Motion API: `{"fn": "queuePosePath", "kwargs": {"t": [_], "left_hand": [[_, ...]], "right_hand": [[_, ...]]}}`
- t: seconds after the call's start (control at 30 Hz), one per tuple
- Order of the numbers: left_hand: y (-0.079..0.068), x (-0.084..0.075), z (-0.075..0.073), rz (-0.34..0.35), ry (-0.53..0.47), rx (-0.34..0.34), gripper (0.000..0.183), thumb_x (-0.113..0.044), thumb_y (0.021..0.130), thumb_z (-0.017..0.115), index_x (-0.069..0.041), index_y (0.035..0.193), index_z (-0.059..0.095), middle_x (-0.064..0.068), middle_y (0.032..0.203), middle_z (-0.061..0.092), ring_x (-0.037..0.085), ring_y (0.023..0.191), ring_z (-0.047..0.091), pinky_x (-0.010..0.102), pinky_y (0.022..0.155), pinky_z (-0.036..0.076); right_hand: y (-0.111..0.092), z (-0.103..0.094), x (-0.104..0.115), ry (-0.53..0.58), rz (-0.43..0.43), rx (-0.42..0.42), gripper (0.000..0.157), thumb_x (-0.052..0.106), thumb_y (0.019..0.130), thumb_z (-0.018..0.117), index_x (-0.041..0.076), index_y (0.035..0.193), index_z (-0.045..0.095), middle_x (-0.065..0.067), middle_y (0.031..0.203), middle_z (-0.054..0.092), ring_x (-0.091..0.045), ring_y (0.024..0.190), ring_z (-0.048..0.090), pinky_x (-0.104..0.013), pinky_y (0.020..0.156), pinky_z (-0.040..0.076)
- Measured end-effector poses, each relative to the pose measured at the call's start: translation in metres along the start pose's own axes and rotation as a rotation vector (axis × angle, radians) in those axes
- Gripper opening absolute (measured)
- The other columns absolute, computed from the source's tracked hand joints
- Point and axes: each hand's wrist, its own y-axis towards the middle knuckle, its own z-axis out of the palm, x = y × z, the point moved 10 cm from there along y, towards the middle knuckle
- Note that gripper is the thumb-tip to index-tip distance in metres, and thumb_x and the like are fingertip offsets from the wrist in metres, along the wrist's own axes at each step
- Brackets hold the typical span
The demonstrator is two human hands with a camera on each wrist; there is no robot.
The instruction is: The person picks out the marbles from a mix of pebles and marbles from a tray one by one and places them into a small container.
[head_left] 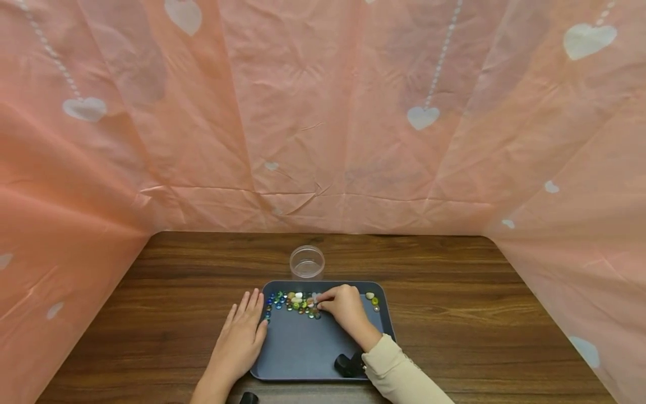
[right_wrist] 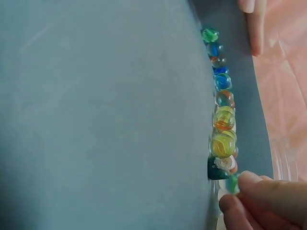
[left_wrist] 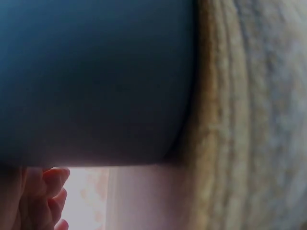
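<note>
Glass marbles and pebbles (head_left: 296, 303) in several colours lie along the far side of a dark grey tray (head_left: 303, 350). My right hand (head_left: 348, 310) reaches over the tray, and its thumb and fingertips pinch a green marble (right_wrist: 233, 183) at the right end of the group. Beside it in the right wrist view lie a dark green piece (right_wrist: 218, 168) and a yellow marble (right_wrist: 223, 144). My left hand (head_left: 239, 338) rests at the tray's left rim, fingers straight. The left wrist view shows mostly the tray's outer side (left_wrist: 96, 96), close and blurred.
A clear round container (head_left: 307, 262) stands on the wooden table (head_left: 202, 269) just behind the tray. A few pieces (head_left: 374, 301) sit apart at the tray's right side. Pink cloth (head_left: 323, 140) with white hearts hangs around the table's back and sides.
</note>
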Motion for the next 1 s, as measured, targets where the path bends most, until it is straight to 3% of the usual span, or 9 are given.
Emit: {"fn": "queuePosePath", "kwargs": {"t": [0.13,0.27,0.37,0.63,0.8,1.0], "left_hand": [[0.001,0.001,0.0,-0.011,-0.001,0.0,0.054,-0.022,0.103,0.048,-0.002,0.152,0.037,0.014,0.162,0.03,0.035,0.153,0.023,0.057,0.124,0.018],[0.002,0.002,0.0,-0.006,-0.004,-0.007,0.054,-0.019,0.102,0.047,0.0,0.152,0.037,0.014,0.162,0.031,0.035,0.152,0.024,0.057,0.124,0.019],[0.001,0.002,-0.001,-0.005,-0.007,-0.015,0.054,-0.018,0.102,0.048,0.0,0.151,0.038,0.014,0.161,0.032,0.035,0.152,0.025,0.057,0.124,0.019],[0.0,0.003,-0.001,-0.017,-0.031,-0.021,0.054,-0.02,0.102,0.049,0.0,0.151,0.037,0.014,0.161,0.032,0.034,0.152,0.025,0.056,0.124,0.017],[0.0,0.004,0.0,-0.024,-0.047,-0.01,0.054,-0.02,0.102,0.049,0.0,0.152,0.037,0.014,0.162,0.031,0.034,0.152,0.024,0.057,0.124,0.016],[-0.001,0.003,-0.002,-0.019,-0.054,-0.018,0.053,-0.019,0.103,0.048,0.0,0.151,0.038,0.015,0.161,0.032,0.035,0.152,0.026,0.057,0.124,0.017]], "right_hand": [[0.002,-0.002,-0.012,0.105,0.095,-0.008,0.008,0.012,0.076,0.084,0.007,0.082,0.082,-0.007,0.081,0.079,-0.015,0.078,0.073,-0.022,0.062,0.056],[0.002,0.006,-0.029,0.453,0.286,0.042,0.015,0.006,0.079,0.08,-0.002,0.092,0.079,-0.014,0.089,0.078,-0.008,0.077,0.072,-0.022,0.069,0.06],[0.002,0.013,-0.037,0.728,0.415,0.068,0.023,0.0,0.084,0.074,-0.011,0.105,0.073,-0.019,0.097,0.077,-0.01,0.079,0.074,-0.029,0.078,0.063],[0.006,0.014,-0.036,1.145,0.573,0.104,0.042,-0.007,0.093,0.061,-0.016,0.133,0.052,-0.007,0.098,0.072,-0.01,0.086,0.073,-0.022,0.085,0.059],[0.013,0.012,-0.031,1.29,0.607,0.109,0.042,-0.008,0.097,0.054,-0.014,0.138,0.047,-0.003,0.092,0.072,-0.01,0.084,0.073,-0.02,0.084,0.059],[0.026,0.009,-0.028,1.308,0.604,0.086,0.039,-0.008,0.097,0.054,-0.012,0.135,0.051,-0.002,0.089,0.072,-0.01,0.082,0.073,-0.02,0.082,0.06]]}}
